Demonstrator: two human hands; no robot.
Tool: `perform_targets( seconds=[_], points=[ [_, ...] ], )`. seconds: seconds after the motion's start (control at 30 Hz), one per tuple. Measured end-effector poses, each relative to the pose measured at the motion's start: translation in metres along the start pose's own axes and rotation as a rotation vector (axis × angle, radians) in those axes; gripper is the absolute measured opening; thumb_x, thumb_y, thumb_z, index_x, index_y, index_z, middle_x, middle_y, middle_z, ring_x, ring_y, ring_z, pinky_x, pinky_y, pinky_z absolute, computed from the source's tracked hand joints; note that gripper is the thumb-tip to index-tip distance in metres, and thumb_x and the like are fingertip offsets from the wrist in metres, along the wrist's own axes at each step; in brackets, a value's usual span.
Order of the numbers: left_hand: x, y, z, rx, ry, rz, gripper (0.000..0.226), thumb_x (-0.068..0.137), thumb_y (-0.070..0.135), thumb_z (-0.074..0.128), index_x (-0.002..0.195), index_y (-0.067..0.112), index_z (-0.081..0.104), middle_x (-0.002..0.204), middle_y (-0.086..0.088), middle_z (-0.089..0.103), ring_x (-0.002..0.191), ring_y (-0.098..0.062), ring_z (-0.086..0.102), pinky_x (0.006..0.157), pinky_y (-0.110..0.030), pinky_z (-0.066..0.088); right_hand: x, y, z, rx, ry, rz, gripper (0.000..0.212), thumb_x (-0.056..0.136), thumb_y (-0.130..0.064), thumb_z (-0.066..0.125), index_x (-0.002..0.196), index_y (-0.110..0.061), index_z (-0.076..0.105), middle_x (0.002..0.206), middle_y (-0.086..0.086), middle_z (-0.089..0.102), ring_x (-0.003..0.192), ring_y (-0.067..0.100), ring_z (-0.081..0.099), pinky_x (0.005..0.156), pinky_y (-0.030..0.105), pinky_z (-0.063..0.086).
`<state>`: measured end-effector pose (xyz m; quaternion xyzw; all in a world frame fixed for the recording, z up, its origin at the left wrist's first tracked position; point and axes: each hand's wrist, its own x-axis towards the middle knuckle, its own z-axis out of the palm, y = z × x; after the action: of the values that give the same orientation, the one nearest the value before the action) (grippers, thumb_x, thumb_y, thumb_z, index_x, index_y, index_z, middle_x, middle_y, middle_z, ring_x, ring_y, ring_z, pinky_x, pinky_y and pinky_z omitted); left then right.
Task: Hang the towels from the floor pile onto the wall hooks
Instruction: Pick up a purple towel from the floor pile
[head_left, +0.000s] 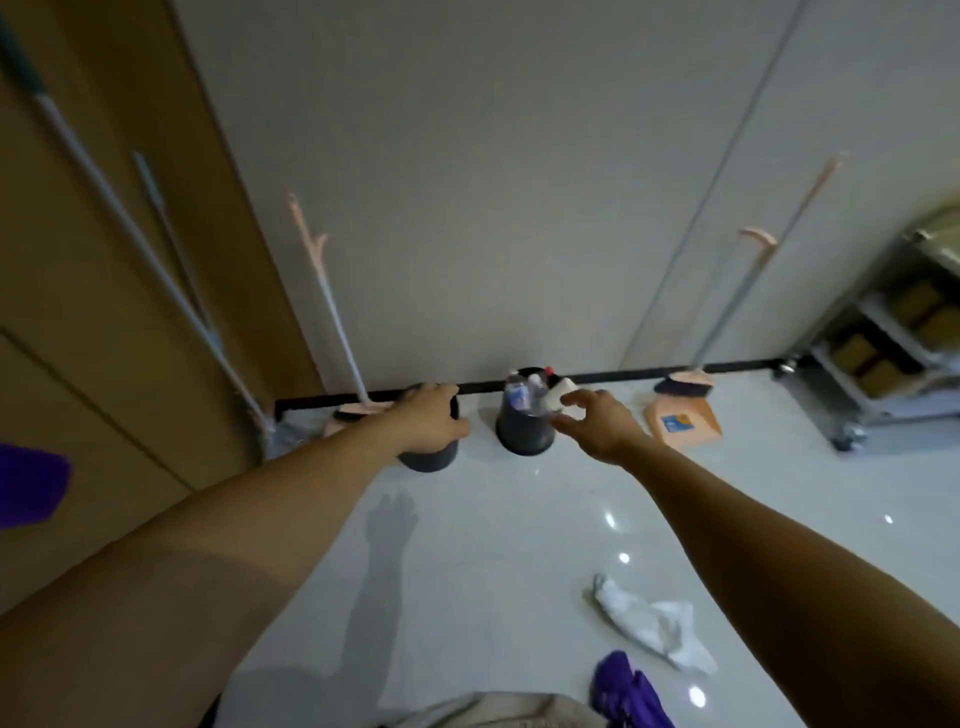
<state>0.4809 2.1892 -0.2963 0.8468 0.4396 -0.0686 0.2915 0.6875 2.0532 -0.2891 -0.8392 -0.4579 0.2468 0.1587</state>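
Left hand (431, 421) and right hand (597, 422) stretch out mid-frame, fingers loose, grasping nothing. White towel (655, 626) and purple towel (629, 693) lie on the floor (493, 551), lower right; best stoop and pinch one by its edge

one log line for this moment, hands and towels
left hand open, empty | right hand open, empty | white towel on floor | purple towel on floor | stage: towels untouched
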Motion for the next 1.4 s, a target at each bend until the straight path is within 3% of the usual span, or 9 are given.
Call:
perform_targets(
  seconds=[0.13,0.23,0.33,0.73,0.93,1.13,1.4],
  points=[
    [0.005,0.117,0.068,0.080,-0.110,0.139,0.056,0.085,0.041,0.056,0.136,0.020,0.044,0.142,-0.013,0.044,0.121,-0.034,0.049,0.099,-0.039,0.044,-0.067,0.123,-0.032,0.066,0.081,0.197,0.049,0.089,-0.047,0.060,0.131,-0.021,0.056,0.133,0.011,0.054,0.119,0.028,0.054,0.098,0.038,0.044],
    [-0.004,0.187,0.133,0.156,-0.260,0.201,0.066,0.090,0.044,0.054,0.147,0.018,0.032,0.153,-0.011,0.029,0.135,-0.033,0.037,0.109,-0.044,0.035,-0.115,0.204,-0.043,0.104,0.076,0.334,0.050,0.090,-0.049,0.058,0.132,-0.023,0.054,0.134,0.012,0.051,0.120,0.029,0.052,0.101,0.040,0.044],
    [-0.012,0.236,0.189,0.213,-0.336,0.231,0.068,0.092,0.045,0.052,0.149,0.018,0.028,0.154,-0.011,0.027,0.137,-0.032,0.033,0.111,-0.044,0.033,-0.152,0.266,-0.048,0.131,0.079,0.426,0.050,0.090,-0.048,0.058,0.133,-0.023,0.054,0.133,0.012,0.052,0.120,0.030,0.052,0.102,0.041,0.044],
    [0.035,0.267,0.349,0.261,-0.576,0.216,0.069,0.087,0.044,0.055,0.147,0.022,0.031,0.150,-0.008,0.033,0.132,-0.030,0.039,0.103,-0.038,0.037,-0.168,0.398,0.017,0.259,-0.061,0.657,0.046,0.090,-0.046,0.057,0.131,-0.023,0.056,0.126,0.006,0.061,0.110,0.023,0.060,0.091,0.033,0.048],
    [0.074,0.231,0.486,0.234,-0.692,0.100,0.056,0.085,0.043,0.052,0.136,0.020,0.043,0.138,-0.006,0.045,0.119,-0.027,0.049,0.085,-0.031,0.038,-0.136,0.491,0.124,0.308,-0.181,0.770,0.043,0.092,-0.038,0.054,0.131,-0.020,0.055,0.123,0.006,0.062,0.106,0.024,0.062,0.089,0.033,0.049],
    [0.138,0.185,0.659,0.263,-0.720,0.035,0.046,0.085,0.041,0.053,0.127,0.022,0.048,0.126,-0.002,0.053,0.100,-0.019,0.054,0.076,-0.030,0.043,-0.096,0.615,0.292,0.346,-0.283,0.860,0.038,0.097,-0.032,0.048,0.132,-0.021,0.054,0.129,0.005,0.057,0.105,0.023,0.061,0.091,0.033,0.050],
    [0.203,0.120,0.841,0.252,-0.681,0.047,0.054,0.091,0.036,0.049,0.141,0.017,0.041,0.138,-0.008,0.046,0.120,-0.026,0.049,0.095,-0.036,0.041,-0.072,0.737,0.498,0.306,-0.344,0.925,0.037,0.101,-0.028,0.041,0.136,-0.019,0.051,0.131,0.008,0.054,0.112,0.029,0.059,0.096,0.042,0.051]
  ],
)
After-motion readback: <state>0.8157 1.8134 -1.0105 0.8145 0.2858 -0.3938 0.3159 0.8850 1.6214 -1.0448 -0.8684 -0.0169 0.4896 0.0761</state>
